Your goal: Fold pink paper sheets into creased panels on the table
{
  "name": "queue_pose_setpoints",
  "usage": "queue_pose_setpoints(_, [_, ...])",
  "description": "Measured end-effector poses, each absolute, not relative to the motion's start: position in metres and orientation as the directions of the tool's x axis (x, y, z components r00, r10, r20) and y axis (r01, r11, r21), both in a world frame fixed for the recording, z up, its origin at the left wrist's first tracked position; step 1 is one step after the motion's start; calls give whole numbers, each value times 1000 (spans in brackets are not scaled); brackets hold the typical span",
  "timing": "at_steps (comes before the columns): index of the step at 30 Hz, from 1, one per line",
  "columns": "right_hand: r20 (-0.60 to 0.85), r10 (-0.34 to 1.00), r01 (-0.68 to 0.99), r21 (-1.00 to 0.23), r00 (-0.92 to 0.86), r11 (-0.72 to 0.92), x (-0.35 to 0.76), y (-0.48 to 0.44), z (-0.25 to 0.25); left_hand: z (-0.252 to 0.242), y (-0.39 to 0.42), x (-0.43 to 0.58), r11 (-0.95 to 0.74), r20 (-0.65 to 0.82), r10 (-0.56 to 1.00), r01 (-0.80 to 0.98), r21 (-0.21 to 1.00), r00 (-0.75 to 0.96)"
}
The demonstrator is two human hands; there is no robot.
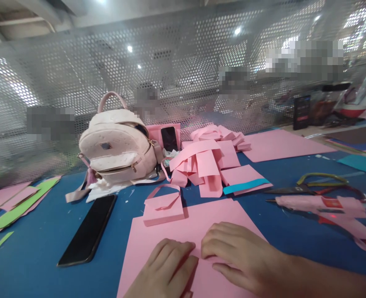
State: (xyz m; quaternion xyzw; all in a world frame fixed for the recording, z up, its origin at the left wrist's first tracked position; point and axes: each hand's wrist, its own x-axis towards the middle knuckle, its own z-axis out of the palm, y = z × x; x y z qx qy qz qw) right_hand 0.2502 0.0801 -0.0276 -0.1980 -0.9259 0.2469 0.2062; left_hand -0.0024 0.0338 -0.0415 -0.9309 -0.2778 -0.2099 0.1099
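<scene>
A large sheet of pink paper [148, 248] lies on the blue table in front of me. Over it, my left hand [169, 265] is closed with bent fingers, thumb beside the index finger. My right hand [235, 252] faces it a small gap away, fingers curled down with pink paper showing under them. Both hands appear closed on pink paper, though its edges blend into the sheet below. Just beyond them stands a small folded pink paper bag [164, 207] with a flap and a looped handle.
A black phone [88, 229] lies left, near a pale pink backpack [116, 145]. Cut pink pieces [208, 165] are heaped behind the paper bag. To the right rest a pink glue gun [326, 207] and scissors [307, 188]. A perforated metal screen [183, 82] stands behind.
</scene>
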Motion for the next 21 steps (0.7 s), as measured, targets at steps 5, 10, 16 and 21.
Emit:
queue_pose_setpoints(5, [321, 478, 260, -535, -818, 804, 251, 80, -26, -46, 34, -8, -790, 453, 461, 585, -181, 763])
queue_pose_setpoints(10, [321, 508, 261, -576, -800, 775, 253, 77, -19, -47, 34, -8, -793, 467, 445, 579, -191, 764])
queue_pose_setpoints(16, [294, 486, 271, -549, -823, 791, 253, 73, -12, -49, 34, -10, -804, 434, 450, 565, -184, 781])
queue_pose_setpoints(21, [289, 467, 261, -539, -836, 801, 253, 74, -11, -48, 34, -7, -809, 482, 459, 575, -120, 746])
